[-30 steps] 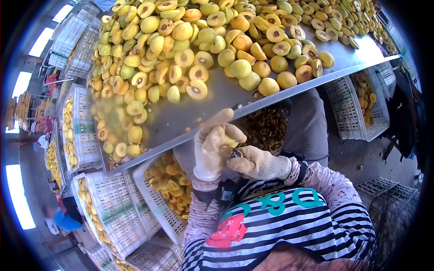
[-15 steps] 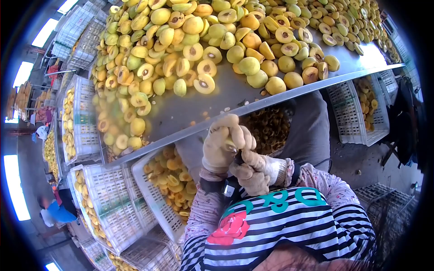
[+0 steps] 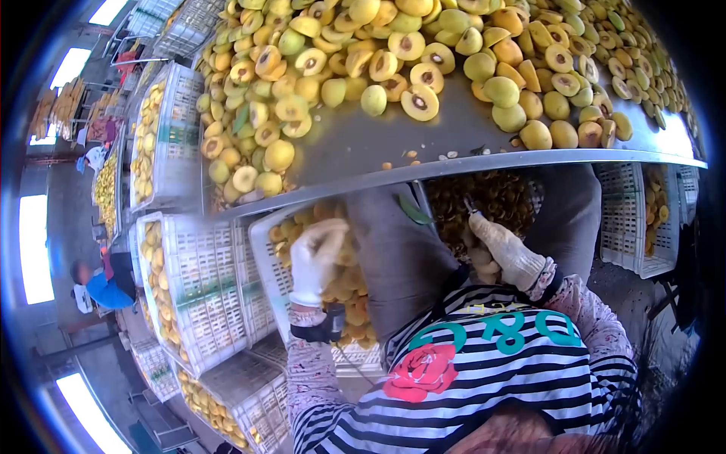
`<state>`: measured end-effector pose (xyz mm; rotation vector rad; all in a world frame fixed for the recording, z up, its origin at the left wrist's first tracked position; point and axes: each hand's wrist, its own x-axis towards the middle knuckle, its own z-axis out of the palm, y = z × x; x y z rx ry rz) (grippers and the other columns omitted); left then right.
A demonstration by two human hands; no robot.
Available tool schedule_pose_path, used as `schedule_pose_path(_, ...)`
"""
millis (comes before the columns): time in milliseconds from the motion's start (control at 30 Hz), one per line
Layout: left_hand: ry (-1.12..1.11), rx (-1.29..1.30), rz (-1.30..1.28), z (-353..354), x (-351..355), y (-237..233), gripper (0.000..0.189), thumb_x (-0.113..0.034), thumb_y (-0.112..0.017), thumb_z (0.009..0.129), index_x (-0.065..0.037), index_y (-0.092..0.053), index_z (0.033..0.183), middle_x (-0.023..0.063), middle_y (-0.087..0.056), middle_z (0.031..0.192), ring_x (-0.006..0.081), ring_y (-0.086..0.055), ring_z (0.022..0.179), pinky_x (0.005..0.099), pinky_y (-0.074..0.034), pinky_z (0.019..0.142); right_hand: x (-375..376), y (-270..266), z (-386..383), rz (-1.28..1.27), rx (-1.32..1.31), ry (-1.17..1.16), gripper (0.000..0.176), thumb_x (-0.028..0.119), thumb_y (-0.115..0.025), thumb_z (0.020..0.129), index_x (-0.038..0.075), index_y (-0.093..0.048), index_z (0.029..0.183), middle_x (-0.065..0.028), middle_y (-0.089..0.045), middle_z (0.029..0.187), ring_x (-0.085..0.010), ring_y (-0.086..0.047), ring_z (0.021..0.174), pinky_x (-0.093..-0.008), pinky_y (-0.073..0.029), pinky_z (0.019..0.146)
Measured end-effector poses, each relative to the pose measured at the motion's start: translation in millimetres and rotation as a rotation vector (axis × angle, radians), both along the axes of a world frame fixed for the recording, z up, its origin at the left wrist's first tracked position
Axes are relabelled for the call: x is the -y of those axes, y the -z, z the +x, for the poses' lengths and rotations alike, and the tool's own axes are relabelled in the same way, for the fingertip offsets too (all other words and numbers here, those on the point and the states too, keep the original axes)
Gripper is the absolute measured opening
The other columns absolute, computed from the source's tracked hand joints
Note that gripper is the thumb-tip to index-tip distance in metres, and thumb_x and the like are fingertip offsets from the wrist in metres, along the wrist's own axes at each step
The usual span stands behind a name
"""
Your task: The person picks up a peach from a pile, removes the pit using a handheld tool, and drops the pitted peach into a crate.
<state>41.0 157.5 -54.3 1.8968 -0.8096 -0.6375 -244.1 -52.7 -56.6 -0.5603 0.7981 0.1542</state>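
My left hand, in a pale work glove, is over a white crate of cut yellow fruit halves. Motion blurs its fingers, and I cannot make out anything in them. My right hand, also gloved, is closed around a small metal-tipped tool whose handle is hidden. Below that hand, between the knees, is a mass of dark brown fruit stones or scraps. Ahead, a metal table bears a heap of halved yellow stone fruit, many with the stone showing.
The table's raised metal edge runs across in front of me. Stacked white crates of fruit stand at left, another crate at right. A green leaf lies on my left thigh. A person in blue is far left.
My hands were together at the table edge and have parted. The left has moved left over the crate; the right has moved right with the tool. The camera view has shifted too.
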Motion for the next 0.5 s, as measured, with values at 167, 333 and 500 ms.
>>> schedule_pose_path(167,-0.131,0.476,0.178,70.6,-9.7,52.8,0.026,-0.024,-0.067,0.09,-0.002,-0.073,0.103,0.0206,-0.07,0.101,0.0387,-0.066,0.093,0.0427,-0.052,0.087,-4.7,32.3,3.5,0.006,-0.234,0.089,0.045,0.059,-0.053,0.1,0.015,-0.052,0.088,0.0043,-0.033,0.055,-0.0098,-0.028,0.042,-0.0291,-0.024,0.042)
schedule_pose_path(333,-0.087,1.177,0.413,87.1,17.0,185.1,0.062,-0.025,-0.062,0.09,-0.009,-0.044,0.148,0.0218,-0.045,0.148,0.042,-0.048,0.129,0.0527,-0.045,0.103,-8.2,40.8,-0.5,-0.107,-0.232,0.17,0.043,0.058,-0.056,0.099,0.016,-0.053,0.089,0.0039,-0.034,0.054,-0.0106,-0.028,0.041,-0.0289,-0.025,0.042)
schedule_pose_path(500,0.068,0.511,0.849,47.2,13.4,114.9,0.071,-0.037,-0.066,0.086,-0.025,-0.042,0.151,0.019,-0.021,0.164,0.0462,-0.028,0.146,0.0529,-0.042,0.11,-18.2,45.1,9.8,-0.28,-0.32,0.101,0.045,0.06,-0.054,0.099,0.016,-0.053,0.088,0.0044,-0.035,0.055,-0.0102,-0.03,0.043,-0.0274,-0.027,0.044)
